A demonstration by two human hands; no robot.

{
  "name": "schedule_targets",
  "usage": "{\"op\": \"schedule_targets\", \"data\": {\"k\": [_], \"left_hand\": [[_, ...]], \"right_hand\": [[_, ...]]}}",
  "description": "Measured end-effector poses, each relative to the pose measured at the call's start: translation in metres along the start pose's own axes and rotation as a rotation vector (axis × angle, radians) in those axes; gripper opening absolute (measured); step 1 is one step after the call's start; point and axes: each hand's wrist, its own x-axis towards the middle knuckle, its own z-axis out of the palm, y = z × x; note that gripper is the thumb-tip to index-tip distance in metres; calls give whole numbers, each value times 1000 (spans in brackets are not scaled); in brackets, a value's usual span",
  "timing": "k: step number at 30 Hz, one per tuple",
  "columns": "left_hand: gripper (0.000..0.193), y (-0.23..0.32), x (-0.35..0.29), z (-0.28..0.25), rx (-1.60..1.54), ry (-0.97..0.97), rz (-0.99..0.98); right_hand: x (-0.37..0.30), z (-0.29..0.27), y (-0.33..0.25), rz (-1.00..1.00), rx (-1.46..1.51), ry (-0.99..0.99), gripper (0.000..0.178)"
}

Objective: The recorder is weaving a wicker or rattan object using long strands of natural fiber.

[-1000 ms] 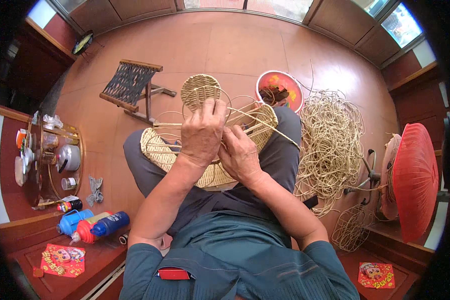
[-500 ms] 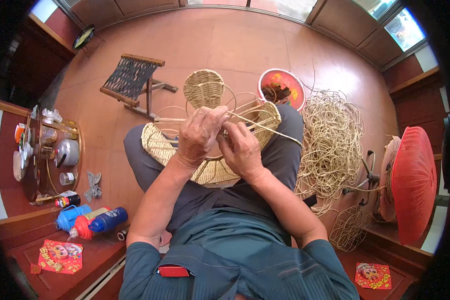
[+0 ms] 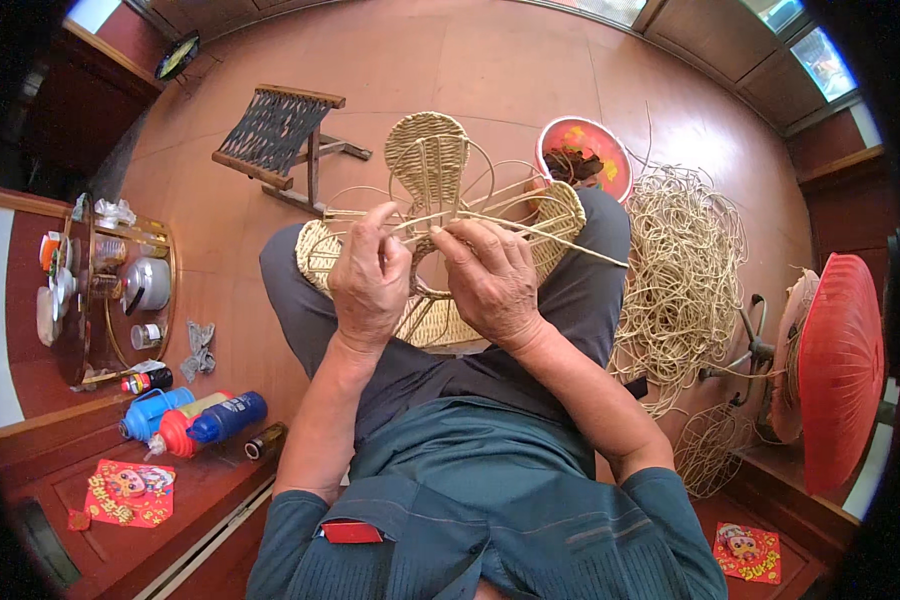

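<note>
A woven piece of pale straw cord (image 3: 436, 150) with petal-shaped lobes round a central ring rests across my lap. Thin bare rods loop out between its lobes. My left hand (image 3: 370, 285) is at the left of the ring, its thumb and forefinger pinched on a cord strand. Just to the right, my right hand (image 3: 492, 285) has fingers pressed together on the weave, gripping cord near the ring's far edge. A loose cord end (image 3: 585, 250) runs from the right hand over my right thigh. The fingertips partly hide the crossing strands.
A heap of loose cord (image 3: 680, 280) lies on the floor at right, beside a red basin (image 3: 615, 170) with brown scraps. A folding stool (image 3: 280, 135) stands far left. A red-covered fan (image 3: 845, 375) is at right; thermos flasks (image 3: 227, 417) and a glass-topped trolley (image 3: 95, 300) are at left.
My hands have moved apart from close together and turned their fingers down onto the weave. The far lobe now shows more fully, and the whole view has shifted slightly.
</note>
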Motion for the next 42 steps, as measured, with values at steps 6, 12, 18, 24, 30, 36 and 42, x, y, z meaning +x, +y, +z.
{"op": "schedule_targets", "data": {"k": [6,12,18,24,30,36,42], "left_hand": [[18,-3,43,-18,15,86,82],[24,29,97,-25,-377,-125,-327],[29,33,113,-3,-728,-319,-270],[26,31,103,-6,-423,-398,-214],[19,19,81,-6,-51,-284,150],[17,23,78,-2,-60,-413,83],[11,19,82,-6,-149,-501,40]], "right_hand": [[-1,1,-5,-8,-25,-70,59],[1,2,-9,5,-25,-116,64],[7,-3,-17,-3,-118,-216,72],[7,-2,-15,-19,-169,-255,74],[4,1,-13,-39,-175,-219,69],[3,1,-10,-24,-106,-197,65],[3,2,-9,-2,-71,-191,66]]}}
